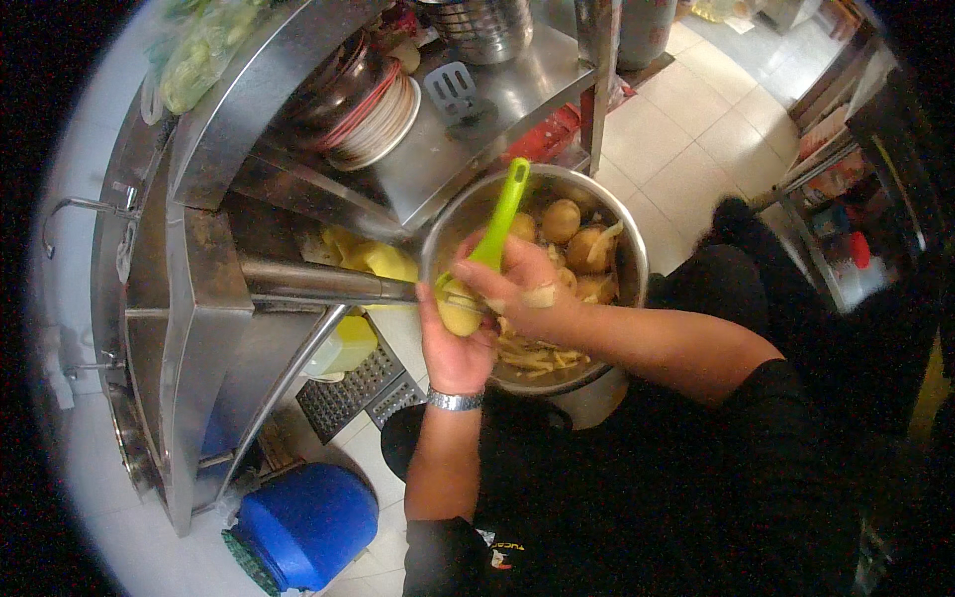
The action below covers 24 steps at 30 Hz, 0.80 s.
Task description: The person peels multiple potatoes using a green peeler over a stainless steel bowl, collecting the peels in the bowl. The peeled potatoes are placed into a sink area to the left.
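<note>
My left hand, with a metal-banded watch at the wrist, holds a peeled potato over the left side of a large steel pot. My right hand grips a peeler with a green handle, its head against the potato. Bits of peel stick to the back of the right hand. Inside the pot lie several unpeeled potatoes and a heap of peel strips. The fingers partly hide the peeler's blade.
A steel shelf at the top carries stacked plates and a slotted spatula. Left of the pot are a steel table leg, a yellow container and a dark floor grate. A blue barrel lies at lower left.
</note>
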Available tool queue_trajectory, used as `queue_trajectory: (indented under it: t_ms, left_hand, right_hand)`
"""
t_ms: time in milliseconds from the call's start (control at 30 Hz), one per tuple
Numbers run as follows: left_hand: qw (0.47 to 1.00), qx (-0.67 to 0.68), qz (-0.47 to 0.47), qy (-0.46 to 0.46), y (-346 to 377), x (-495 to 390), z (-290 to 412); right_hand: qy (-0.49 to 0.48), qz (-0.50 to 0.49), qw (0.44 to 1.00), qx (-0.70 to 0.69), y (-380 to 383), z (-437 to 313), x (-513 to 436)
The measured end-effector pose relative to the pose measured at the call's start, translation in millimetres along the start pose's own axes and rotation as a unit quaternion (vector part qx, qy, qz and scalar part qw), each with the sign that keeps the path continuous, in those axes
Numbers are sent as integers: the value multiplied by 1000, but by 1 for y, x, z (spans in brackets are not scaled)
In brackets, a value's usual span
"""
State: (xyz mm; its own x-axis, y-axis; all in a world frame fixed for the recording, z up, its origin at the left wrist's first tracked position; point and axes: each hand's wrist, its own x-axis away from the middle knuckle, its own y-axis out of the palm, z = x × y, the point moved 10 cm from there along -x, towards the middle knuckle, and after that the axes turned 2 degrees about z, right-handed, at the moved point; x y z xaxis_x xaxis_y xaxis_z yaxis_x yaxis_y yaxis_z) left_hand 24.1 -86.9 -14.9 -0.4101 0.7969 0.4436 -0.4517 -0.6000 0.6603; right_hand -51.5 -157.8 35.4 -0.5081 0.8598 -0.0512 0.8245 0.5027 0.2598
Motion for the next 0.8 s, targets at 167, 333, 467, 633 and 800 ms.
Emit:
queue_trajectory:
  t_ms: [167,333,467,633,800]
  left_hand:
    - [990,-29,-120,-72,6,8,-10]
    - [993,-27,-83,-85,-1,6,-9]
    - [998,-26,50,-32,-7,3,-4]
    - [998,-45,18,-44,-5,4,-6]
    - [991,-66,-79,-81,-8,5,-11]
  right_hand:
    - [30,52,996,-61,-17,8,-11]
    - [56,66,984,-154,-23,24,-18]
    - [33,-5,998,-62,-8,16,-6]
    - [-29,-36,994,103,2,1,0]
    - [67,57,996,-31,-23,25,-14]
